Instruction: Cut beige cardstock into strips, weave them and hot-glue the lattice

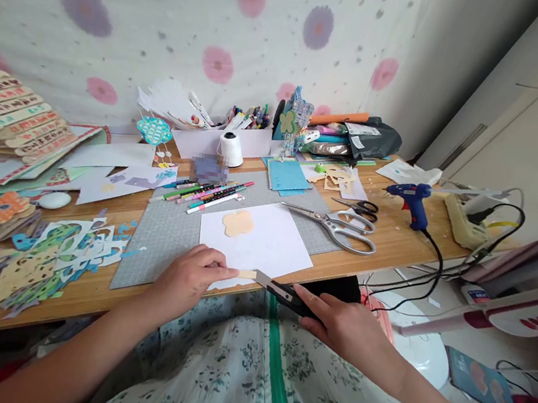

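Note:
My left hand point(192, 275) pinches a narrow, pale flat stick point(246, 274) over the near edge of the table. My right hand point(339, 321) is wrapped round the black handle of a utility knife point(291, 298), its blade at the stick's right end. Whether the blade has bitten into the stick is too small to tell. Just beyond the hands lies a white sheet of paper point(273, 239), with a cream flower-shaped cutout point(238, 223) on it. Under the sheet is a grey cutting mat point(148, 247).
Large scissors point(333, 226) and small black scissors point(361, 208) lie right of the paper. A blue glue gun point(413, 203) stands farther right, its cable hanging over the edge. Several markers point(207, 192) and a thread spool point(230, 150) are behind; paper scraps point(59, 254) cover the left.

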A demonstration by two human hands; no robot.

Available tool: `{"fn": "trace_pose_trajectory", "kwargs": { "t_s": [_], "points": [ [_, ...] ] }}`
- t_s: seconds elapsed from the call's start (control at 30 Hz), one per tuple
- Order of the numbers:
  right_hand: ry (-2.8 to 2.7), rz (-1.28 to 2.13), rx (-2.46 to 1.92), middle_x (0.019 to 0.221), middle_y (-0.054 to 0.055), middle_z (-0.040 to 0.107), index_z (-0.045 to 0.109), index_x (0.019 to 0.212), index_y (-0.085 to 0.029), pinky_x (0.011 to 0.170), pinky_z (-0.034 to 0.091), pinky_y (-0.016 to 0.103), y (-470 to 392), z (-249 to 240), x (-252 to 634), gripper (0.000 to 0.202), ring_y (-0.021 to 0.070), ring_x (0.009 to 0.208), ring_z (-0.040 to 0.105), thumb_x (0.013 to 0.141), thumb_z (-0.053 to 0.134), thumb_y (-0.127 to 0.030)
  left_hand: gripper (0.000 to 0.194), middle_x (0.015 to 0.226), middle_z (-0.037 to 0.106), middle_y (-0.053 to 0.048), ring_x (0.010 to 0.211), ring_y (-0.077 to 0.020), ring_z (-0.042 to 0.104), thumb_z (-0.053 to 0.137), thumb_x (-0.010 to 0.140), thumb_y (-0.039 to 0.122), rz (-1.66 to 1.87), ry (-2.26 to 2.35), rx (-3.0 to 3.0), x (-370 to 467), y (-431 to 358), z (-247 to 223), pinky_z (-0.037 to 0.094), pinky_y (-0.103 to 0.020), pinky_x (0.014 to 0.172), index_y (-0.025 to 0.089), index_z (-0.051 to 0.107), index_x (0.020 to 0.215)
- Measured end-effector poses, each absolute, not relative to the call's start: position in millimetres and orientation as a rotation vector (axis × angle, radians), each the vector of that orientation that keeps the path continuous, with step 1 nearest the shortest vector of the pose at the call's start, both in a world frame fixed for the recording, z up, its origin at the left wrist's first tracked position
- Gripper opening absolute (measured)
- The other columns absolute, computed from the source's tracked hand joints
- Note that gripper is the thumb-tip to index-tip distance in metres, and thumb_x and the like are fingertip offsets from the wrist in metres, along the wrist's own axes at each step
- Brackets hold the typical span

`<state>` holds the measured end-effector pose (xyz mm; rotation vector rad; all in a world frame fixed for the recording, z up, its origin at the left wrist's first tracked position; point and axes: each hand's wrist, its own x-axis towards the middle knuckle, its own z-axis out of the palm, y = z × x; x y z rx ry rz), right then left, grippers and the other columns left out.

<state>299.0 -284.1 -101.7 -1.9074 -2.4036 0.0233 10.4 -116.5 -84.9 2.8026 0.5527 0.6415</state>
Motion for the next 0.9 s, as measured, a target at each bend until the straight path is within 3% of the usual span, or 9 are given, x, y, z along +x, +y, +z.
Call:
{"fn": "trace_pose_trajectory", "kwargs": {
  "t_s": [0.13, 0.4, 0.63, 0.9],
  "points": [
    [-2.414, 0.022, -1.918, 0.082, 0.004, 0.072, 0.044, 0.145, -0.027, 0.044, 0.020, 0.028, -282, -105, 297, 0.048, 0.0209, 0.061, 0.069, 0.098, 0.045, -0.038, 0.043, 0.090, 0.067, -0.003, 0.083, -0.0159, 0.059, 0.038, 0.094, 0.008, 0.641, 0.565, 2.805, 11, -117, -84, 0.048, -0.027, 0.074, 0.027, 0.073, 0.108],
    [-2.390, 0.208, -1.915, 0.091, 0.006, 0.074, 0.046, 0.145, -0.023, 0.049, 0.032, 0.028, -283, -93, 290, 0.048, 0.0242, 0.071, 0.073, 0.098, 0.046, -0.036, 0.042, 0.089, 0.067, -0.002, 0.082, -0.0167, 0.057, 0.039, 0.093, 0.007, 0.672, 0.562, 2.795, 11, -118, -88, 0.047, -0.028, 0.073, 0.028, 0.074, 0.105],
    [-2.401, 0.135, -1.980, 0.090, 0.005, 0.074, 0.045, 0.146, -0.023, 0.046, 0.027, 0.029, -282, -90, 281, 0.049, 0.0258, 0.068, 0.072, 0.098, 0.046, -0.035, 0.034, 0.090, 0.066, -0.005, 0.084, -0.0182, 0.057, 0.044, 0.093, 0.009, 0.677, 0.572, 2.767, 11, -116, -92, 0.046, -0.029, 0.073, 0.022, 0.070, 0.110],
    [-2.417, 0.184, -1.993, 0.093, 0.005, 0.075, 0.044, 0.147, -0.025, 0.046, 0.037, 0.030, -278, -88, 277, 0.051, 0.0281, 0.071, 0.073, 0.097, 0.047, -0.036, 0.012, 0.082, 0.063, -0.003, 0.076, -0.0160, 0.059, 0.053, 0.092, 0.015, 0.682, 0.661, 2.712, 9, -114, -88, 0.046, -0.026, 0.068, 0.018, 0.062, 0.084]
  ]
}}
